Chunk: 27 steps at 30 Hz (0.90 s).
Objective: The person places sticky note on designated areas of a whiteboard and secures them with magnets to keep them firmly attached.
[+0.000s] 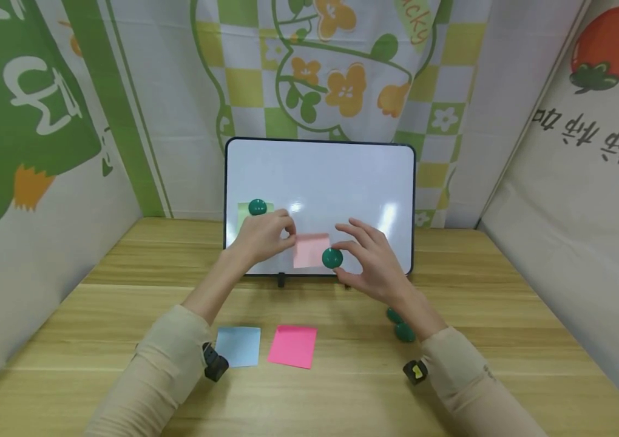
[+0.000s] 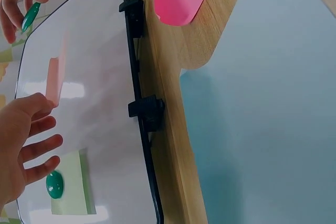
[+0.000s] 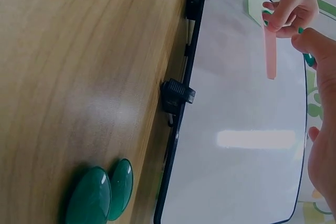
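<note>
My left hand (image 1: 267, 235) pinches a pale pink sticky note (image 1: 311, 250) by its upper left corner, in front of the whiteboard (image 1: 320, 176). In the left wrist view the note (image 2: 54, 80) appears nearly edge-on, standing out from the board. My right hand (image 1: 372, 261) holds a round green magnet (image 1: 332, 258) between thumb and fingertips, at the note's right edge in the head view. A light green sticky note (image 2: 73, 187) is on the board's left side with another green magnet (image 2: 54, 184) on it, partly covered by my left hand in the head view.
On the wooden table (image 1: 353, 388) lie a blue sticky note (image 1: 238, 346) and a bright pink one (image 1: 293, 346). Two more green magnets (image 1: 405, 332) sit beneath my right forearm. Black clip feet (image 3: 177, 96) support the board's lower edge. Printed cloth hangs behind and at both sides.
</note>
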Each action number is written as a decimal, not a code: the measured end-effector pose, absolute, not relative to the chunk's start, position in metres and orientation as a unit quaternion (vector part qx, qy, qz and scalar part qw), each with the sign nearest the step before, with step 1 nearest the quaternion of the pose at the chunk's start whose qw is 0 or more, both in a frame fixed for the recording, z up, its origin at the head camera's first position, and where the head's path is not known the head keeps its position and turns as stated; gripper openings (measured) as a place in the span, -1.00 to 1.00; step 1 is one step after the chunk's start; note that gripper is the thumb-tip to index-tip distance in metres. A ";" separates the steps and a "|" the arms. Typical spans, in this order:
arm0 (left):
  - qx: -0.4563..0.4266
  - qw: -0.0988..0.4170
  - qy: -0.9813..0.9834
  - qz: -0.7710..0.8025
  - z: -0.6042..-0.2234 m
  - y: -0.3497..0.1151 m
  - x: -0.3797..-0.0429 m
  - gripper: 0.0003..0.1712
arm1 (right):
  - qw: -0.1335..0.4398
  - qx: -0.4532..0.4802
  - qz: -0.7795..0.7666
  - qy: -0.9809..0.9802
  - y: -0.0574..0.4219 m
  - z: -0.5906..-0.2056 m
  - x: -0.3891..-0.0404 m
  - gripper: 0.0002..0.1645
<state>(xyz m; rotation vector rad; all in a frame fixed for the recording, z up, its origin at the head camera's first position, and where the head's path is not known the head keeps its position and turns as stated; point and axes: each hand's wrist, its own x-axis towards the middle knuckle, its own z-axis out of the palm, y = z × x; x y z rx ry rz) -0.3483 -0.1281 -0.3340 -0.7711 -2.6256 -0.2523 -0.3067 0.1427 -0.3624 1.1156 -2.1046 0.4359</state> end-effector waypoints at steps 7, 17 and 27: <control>-0.267 0.207 -0.938 -0.085 -0.332 -0.128 -0.352 -0.86 | 0.358 0.424 0.166 -0.815 0.138 -0.360 -0.311 -0.56; -0.253 0.234 -0.934 -0.091 -0.328 -0.127 -0.356 -0.86 | 0.363 0.418 0.165 -0.816 0.128 -0.354 -0.319 -0.55; -0.251 0.245 -0.933 -0.084 -0.324 -0.129 -0.361 -0.85 | 0.362 0.410 0.168 -0.820 0.120 -0.351 -0.324 -0.56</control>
